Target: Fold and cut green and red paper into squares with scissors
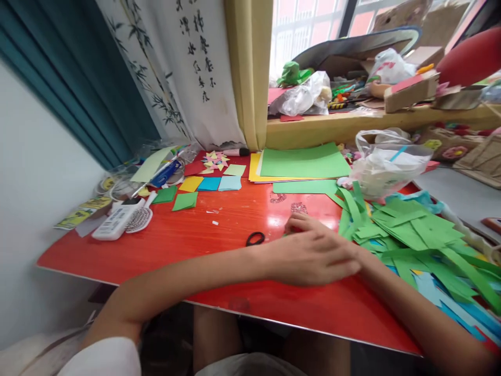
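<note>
My left arm reaches across the red table from the lower left. My left hand lies palm down with its fingers stretched out to the right, slightly blurred, over my right wrist. My right hand comes in from the lower right and is mostly hidden under the left one. Only its knuckles and bent fingertips show, resting on the tabletop. A black scissors handle pokes out just above my left forearm, a little left of both hands. Whether the right hand holds anything is hidden.
A heap of green and blue paper strips lies right of my hands. Green and yellow sheets and a plastic bag sit behind. Small coloured squares, a paper star and a white remote lie far left. The window ledge is cluttered.
</note>
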Motion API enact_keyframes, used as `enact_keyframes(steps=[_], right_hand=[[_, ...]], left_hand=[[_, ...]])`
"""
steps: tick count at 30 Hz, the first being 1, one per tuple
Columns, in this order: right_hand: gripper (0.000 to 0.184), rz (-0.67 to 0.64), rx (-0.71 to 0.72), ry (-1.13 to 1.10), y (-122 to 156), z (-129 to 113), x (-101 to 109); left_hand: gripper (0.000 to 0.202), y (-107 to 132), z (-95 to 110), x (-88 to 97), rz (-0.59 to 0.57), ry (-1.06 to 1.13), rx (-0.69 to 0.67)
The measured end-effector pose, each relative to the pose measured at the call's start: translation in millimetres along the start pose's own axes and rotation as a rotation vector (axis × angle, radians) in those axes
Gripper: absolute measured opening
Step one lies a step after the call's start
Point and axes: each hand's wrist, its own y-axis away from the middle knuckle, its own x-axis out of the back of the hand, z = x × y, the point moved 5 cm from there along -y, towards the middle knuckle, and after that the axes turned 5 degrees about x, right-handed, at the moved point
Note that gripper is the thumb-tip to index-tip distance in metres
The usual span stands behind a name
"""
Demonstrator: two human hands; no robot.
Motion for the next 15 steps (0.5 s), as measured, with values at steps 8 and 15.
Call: enact_keyframes(steps=[8, 15], right_hand=[[0.017, -0.04, -0.006, 0.063, -2.8, -7.7, -5.1], [0.013, -0.075, -0.091, 0.04, -2.2, -1.3, -10.3]], left_hand=[[0.03, 126.8, 27.3, 38.6, -0.154, -0.057, -0.033], [0.03, 178.0, 15.1, 29.5, -0.051, -0.058, 0.297]])
